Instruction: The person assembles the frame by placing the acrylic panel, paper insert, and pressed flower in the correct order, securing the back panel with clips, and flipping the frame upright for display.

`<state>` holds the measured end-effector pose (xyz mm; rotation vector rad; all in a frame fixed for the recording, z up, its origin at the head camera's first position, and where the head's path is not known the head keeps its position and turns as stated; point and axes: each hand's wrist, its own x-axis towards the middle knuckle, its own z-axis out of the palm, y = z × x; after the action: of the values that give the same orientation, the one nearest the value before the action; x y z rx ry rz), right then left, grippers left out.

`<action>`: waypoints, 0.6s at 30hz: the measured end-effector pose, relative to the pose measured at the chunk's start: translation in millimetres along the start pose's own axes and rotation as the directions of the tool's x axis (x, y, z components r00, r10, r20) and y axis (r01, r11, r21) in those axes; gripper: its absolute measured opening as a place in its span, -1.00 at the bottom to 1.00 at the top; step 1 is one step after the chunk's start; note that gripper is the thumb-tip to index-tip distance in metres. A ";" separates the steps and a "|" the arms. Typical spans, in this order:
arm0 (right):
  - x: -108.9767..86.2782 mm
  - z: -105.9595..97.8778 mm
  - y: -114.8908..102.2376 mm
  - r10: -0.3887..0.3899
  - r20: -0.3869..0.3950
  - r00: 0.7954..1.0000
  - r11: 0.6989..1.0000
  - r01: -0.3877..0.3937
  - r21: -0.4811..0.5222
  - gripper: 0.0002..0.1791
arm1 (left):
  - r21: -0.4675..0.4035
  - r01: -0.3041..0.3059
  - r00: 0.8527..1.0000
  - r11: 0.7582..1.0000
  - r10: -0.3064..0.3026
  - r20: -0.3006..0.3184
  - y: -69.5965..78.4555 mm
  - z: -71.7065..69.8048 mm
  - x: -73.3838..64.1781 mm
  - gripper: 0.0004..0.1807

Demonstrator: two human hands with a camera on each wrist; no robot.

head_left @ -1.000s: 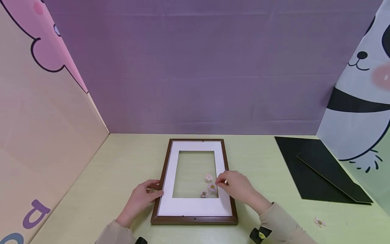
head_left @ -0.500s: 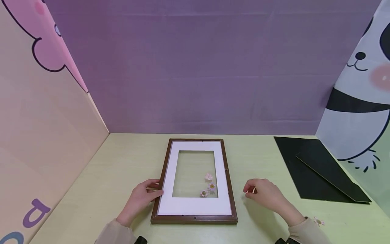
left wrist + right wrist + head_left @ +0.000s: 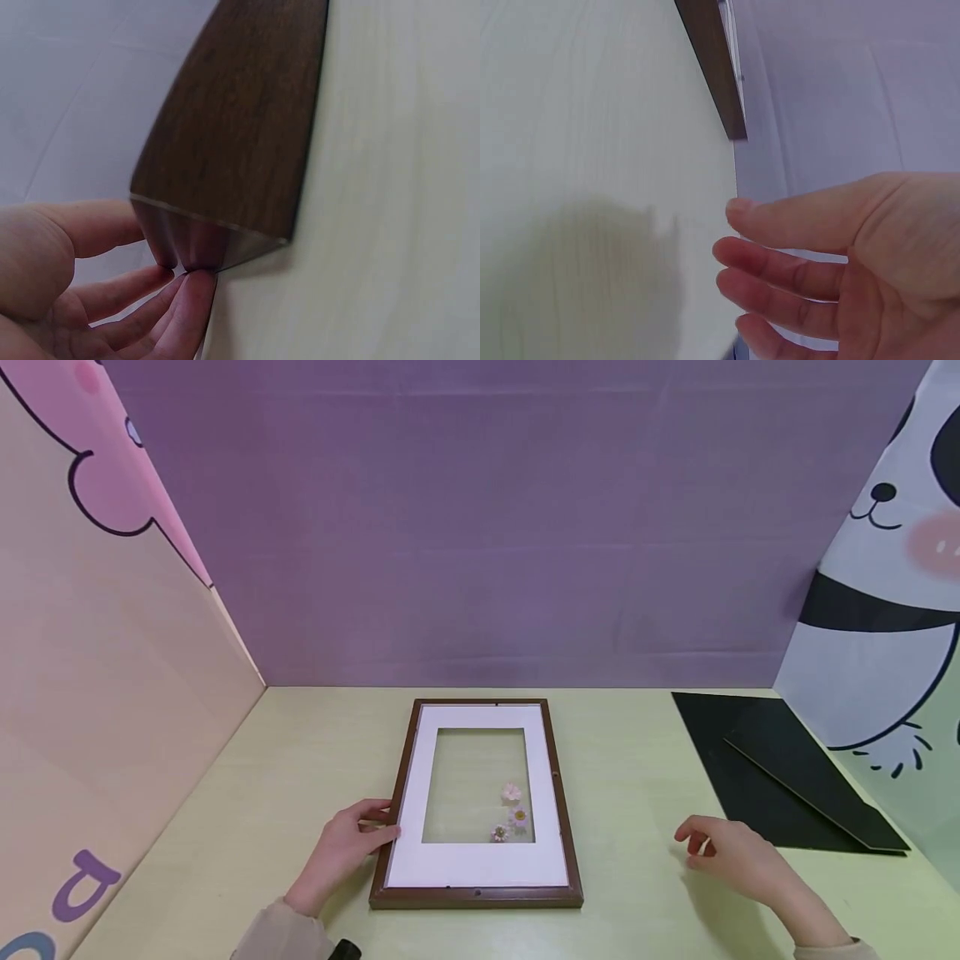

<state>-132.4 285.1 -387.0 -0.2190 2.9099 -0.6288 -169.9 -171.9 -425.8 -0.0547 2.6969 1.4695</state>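
A brown wooden picture frame (image 3: 573, 860) with a white mat (image 3: 476, 866) lies flat on the table. Inside the mat's window, toward its lower right, are a pale pink flower (image 3: 512, 792), a flower with a yellow centre (image 3: 518, 816) and a smaller flower (image 3: 499, 833). My left hand (image 3: 345, 852) holds the frame's left edge, thumb on top and fingertips against the outer side (image 3: 214, 244). Well to the right of the frame, my right hand (image 3: 738, 860) is above the table, fingers loosely bent and holding nothing, as the right wrist view confirms.
Two black boards (image 3: 750, 718), partly overlapping, lie at the table's right side. A purple backdrop (image 3: 480, 527) stands behind the table, with printed panels (image 3: 135, 693) at both sides.
My right hand has left the flowers in the frame and moved right, over the table near the black boards. It now hides a loose flower seen there earlier. My left hand stays on the frame.
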 end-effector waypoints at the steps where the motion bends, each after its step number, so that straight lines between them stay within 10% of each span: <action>1: -1.8 -1.3 4.1 0.001 0.001 1.000 1.000 -0.001 -0.005 -0.79 | -0.002 0.001 1.000 1.000 -0.001 0.001 0.0 0.0 0.1 -0.48; 18: -14.9 -9.8 64.3 0.208 0.166 0.964 0.975 -0.191 -0.111 -0.63 | 0.000 0.010 1.000 1.000 -0.010 -0.009 0.7 1.0 1.3 -0.49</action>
<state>-126.6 349.5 -403.4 0.0094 2.7459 -0.4168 -171.2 -170.6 -425.8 -0.0752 2.6994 1.4705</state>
